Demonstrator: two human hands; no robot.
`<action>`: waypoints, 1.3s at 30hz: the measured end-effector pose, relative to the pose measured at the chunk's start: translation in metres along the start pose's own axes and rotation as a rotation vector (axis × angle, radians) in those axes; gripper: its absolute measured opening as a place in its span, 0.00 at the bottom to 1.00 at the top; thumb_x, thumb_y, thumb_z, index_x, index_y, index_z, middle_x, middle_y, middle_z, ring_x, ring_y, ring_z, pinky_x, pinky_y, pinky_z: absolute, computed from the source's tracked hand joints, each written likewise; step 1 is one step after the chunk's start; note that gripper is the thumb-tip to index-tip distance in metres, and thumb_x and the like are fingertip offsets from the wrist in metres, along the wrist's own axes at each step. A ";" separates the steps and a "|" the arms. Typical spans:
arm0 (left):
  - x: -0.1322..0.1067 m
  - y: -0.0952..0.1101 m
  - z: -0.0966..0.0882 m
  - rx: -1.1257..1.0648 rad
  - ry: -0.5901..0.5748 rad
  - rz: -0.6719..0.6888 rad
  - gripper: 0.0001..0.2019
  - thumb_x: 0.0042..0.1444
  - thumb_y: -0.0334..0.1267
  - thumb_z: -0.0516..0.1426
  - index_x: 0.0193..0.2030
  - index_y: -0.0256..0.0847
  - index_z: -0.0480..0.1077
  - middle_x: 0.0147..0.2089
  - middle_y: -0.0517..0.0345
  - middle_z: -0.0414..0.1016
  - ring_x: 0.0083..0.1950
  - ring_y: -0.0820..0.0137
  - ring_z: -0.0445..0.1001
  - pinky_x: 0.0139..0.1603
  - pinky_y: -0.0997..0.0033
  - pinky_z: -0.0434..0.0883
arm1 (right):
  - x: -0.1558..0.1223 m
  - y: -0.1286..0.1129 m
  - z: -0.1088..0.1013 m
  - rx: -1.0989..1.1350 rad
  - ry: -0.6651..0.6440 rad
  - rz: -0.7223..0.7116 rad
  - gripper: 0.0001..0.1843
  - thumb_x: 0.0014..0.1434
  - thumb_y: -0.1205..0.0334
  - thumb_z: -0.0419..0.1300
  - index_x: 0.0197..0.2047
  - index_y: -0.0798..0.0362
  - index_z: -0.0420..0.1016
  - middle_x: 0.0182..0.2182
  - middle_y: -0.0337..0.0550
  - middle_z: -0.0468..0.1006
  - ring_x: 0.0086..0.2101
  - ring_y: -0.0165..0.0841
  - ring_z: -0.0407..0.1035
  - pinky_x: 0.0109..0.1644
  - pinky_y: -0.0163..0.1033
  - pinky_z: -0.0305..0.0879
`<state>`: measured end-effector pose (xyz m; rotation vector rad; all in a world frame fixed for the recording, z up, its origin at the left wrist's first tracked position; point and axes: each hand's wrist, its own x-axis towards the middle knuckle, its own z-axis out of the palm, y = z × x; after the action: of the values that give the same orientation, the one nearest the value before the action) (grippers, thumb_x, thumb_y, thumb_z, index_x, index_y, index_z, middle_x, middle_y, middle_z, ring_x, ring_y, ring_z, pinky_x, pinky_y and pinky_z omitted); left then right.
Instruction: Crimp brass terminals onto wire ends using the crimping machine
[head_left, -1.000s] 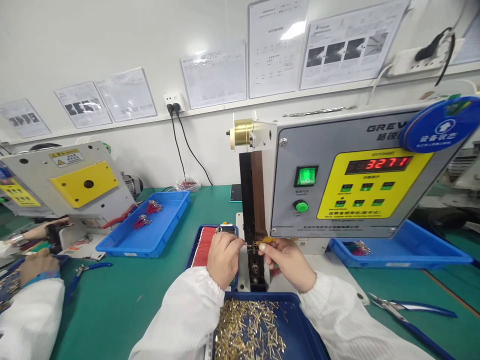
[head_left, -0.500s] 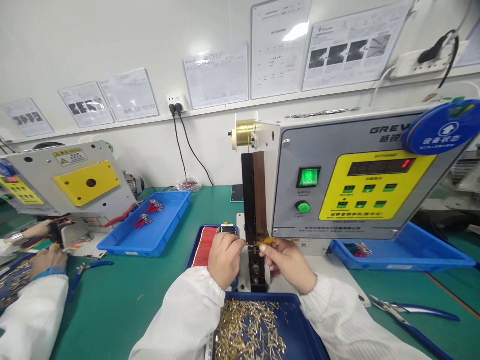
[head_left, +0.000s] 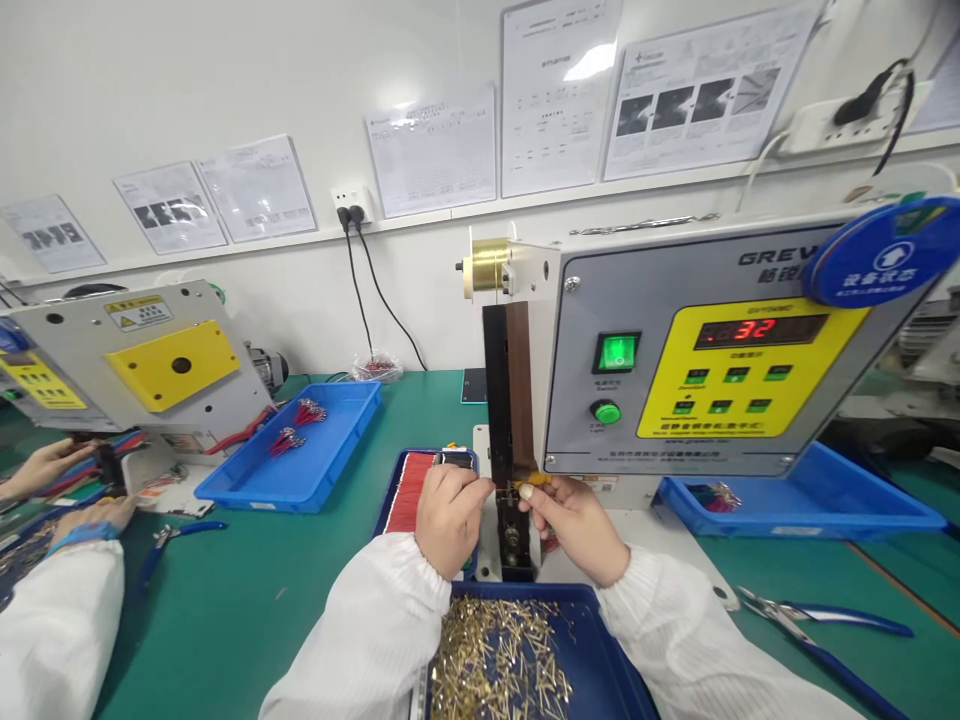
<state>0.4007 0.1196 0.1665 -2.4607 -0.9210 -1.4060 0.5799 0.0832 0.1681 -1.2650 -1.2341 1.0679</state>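
My left hand point(head_left: 452, 515) is closed in a pinch at the left side of the machine's black crimping head point(head_left: 513, 540). What its fingertips hold is too small to make out. From the right, my right hand point(head_left: 576, 525) reaches to the same spot, thumb and fingers pinched together, with an orange-yellow part point(head_left: 541, 479) just behind them. Whatever sits between those fingers is hidden. The grey machine point(head_left: 592, 260) shows red digits on its display. Right below my hands lies a dark blue tray point(head_left: 607, 660) with many small gold-coloured metal pins point(head_left: 499, 655).
Red wires point(head_left: 411, 490) lie in a tray left of my hand. Blue trays point(head_left: 330, 465) point(head_left: 847, 500) with wire bundles flank the machine. Pliers point(head_left: 825, 630) rest at right, blue-handled cutters point(head_left: 169, 545) at left. A co-worker's hands point(head_left: 90, 520) are at another machine point(head_left: 150, 350).
The machine's display has gone from 1 to 32. My hands have stayed almost in place. At far left, the co-worker's hands have shifted.
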 end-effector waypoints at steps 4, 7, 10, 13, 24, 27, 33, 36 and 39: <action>0.000 0.000 0.001 -0.001 -0.018 0.012 0.10 0.61 0.28 0.52 0.40 0.42 0.73 0.36 0.54 0.72 0.40 0.67 0.66 0.42 0.66 0.67 | -0.003 -0.002 0.005 0.002 0.060 0.008 0.21 0.50 0.39 0.59 0.27 0.50 0.66 0.15 0.34 0.64 0.16 0.28 0.59 0.17 0.34 0.56; -0.001 -0.001 0.002 0.003 -0.030 0.018 0.09 0.61 0.28 0.51 0.40 0.42 0.72 0.37 0.54 0.71 0.41 0.68 0.66 0.42 0.66 0.66 | -0.004 -0.003 0.007 -0.005 0.072 -0.006 0.21 0.50 0.39 0.59 0.27 0.50 0.66 0.15 0.34 0.64 0.16 0.28 0.58 0.18 0.35 0.57; -0.001 -0.002 0.002 0.012 -0.040 0.015 0.09 0.61 0.29 0.52 0.40 0.42 0.72 0.37 0.54 0.71 0.40 0.68 0.66 0.42 0.66 0.66 | -0.003 -0.002 0.007 -0.006 0.079 -0.019 0.21 0.50 0.40 0.59 0.27 0.50 0.66 0.16 0.34 0.65 0.17 0.28 0.59 0.18 0.35 0.58; 0.000 -0.001 0.002 0.014 -0.041 0.016 0.08 0.61 0.29 0.52 0.39 0.42 0.72 0.36 0.54 0.71 0.40 0.68 0.65 0.42 0.67 0.66 | -0.003 -0.001 0.007 0.003 0.075 -0.012 0.20 0.50 0.40 0.59 0.28 0.50 0.66 0.16 0.33 0.64 0.16 0.28 0.57 0.17 0.34 0.56; 0.000 -0.001 0.001 0.012 -0.054 0.014 0.08 0.61 0.30 0.52 0.40 0.41 0.72 0.36 0.53 0.71 0.40 0.67 0.66 0.42 0.67 0.66 | -0.002 -0.001 0.007 0.013 0.079 -0.020 0.19 0.50 0.43 0.59 0.28 0.51 0.66 0.16 0.33 0.64 0.16 0.27 0.58 0.18 0.33 0.56; 0.000 0.000 0.000 0.032 -0.044 0.010 0.07 0.60 0.30 0.53 0.39 0.41 0.72 0.36 0.53 0.70 0.39 0.67 0.65 0.41 0.67 0.65 | -0.002 0.003 0.009 0.010 0.110 -0.043 0.21 0.52 0.40 0.58 0.27 0.51 0.66 0.15 0.33 0.64 0.16 0.27 0.57 0.17 0.33 0.55; 0.000 0.000 0.001 0.057 -0.050 0.001 0.06 0.60 0.31 0.54 0.40 0.40 0.73 0.36 0.53 0.69 0.39 0.67 0.65 0.39 0.67 0.64 | -0.004 0.013 0.016 -0.090 0.211 -0.198 0.19 0.56 0.43 0.57 0.28 0.51 0.65 0.19 0.36 0.69 0.18 0.29 0.62 0.19 0.34 0.59; 0.000 0.000 0.001 0.066 -0.058 0.004 0.06 0.60 0.31 0.54 0.40 0.40 0.73 0.35 0.53 0.69 0.38 0.67 0.64 0.38 0.67 0.64 | -0.005 0.015 0.017 -0.141 0.227 -0.247 0.16 0.58 0.47 0.56 0.29 0.50 0.66 0.17 0.35 0.68 0.17 0.29 0.62 0.20 0.34 0.60; 0.000 0.000 0.001 0.064 -0.068 0.011 0.07 0.60 0.31 0.54 0.40 0.40 0.73 0.35 0.53 0.69 0.38 0.67 0.64 0.38 0.67 0.64 | -0.005 0.014 0.017 -0.160 0.230 -0.260 0.15 0.59 0.48 0.55 0.28 0.50 0.65 0.16 0.34 0.67 0.17 0.29 0.62 0.20 0.34 0.59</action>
<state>0.4017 0.1203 0.1658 -2.4763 -0.9489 -1.2764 0.5637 0.0800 0.1524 -1.2675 -1.2835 0.6284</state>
